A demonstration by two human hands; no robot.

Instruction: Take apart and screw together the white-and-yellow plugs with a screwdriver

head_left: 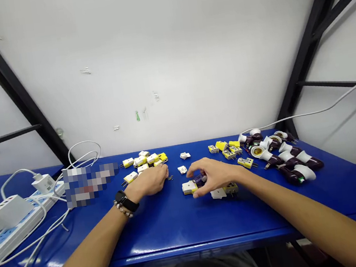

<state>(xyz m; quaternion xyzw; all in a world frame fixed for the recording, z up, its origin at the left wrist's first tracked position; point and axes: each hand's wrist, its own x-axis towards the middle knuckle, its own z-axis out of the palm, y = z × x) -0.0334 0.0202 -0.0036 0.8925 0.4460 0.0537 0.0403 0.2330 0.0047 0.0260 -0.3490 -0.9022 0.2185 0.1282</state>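
Note:
My left hand (151, 180) rests low over the blue table, fingers pressed together and pointing down; whatever is in them is too small to make out. Tiny brass-coloured screws (170, 178) lie scattered beside its fingertips. My right hand (216, 174) is curved with thumb and index finger apart. Just in front of that gap lies a white-and-yellow plug adapter (189, 188). A dark, see-through purple piece (199, 178) shows partly under the palm. Below the hand lie a white cover piece (218, 193) and a yellow adapter part (231, 188), both partly hidden.
White-and-yellow plugs (140, 160) form a group at back left. Small white pieces (182, 169) lie mid-table. Open yellow plug parts (229, 154) and several dark-and-white lamp holders (290, 159) lie right. A white power strip (21, 226) with cables occupies the left.

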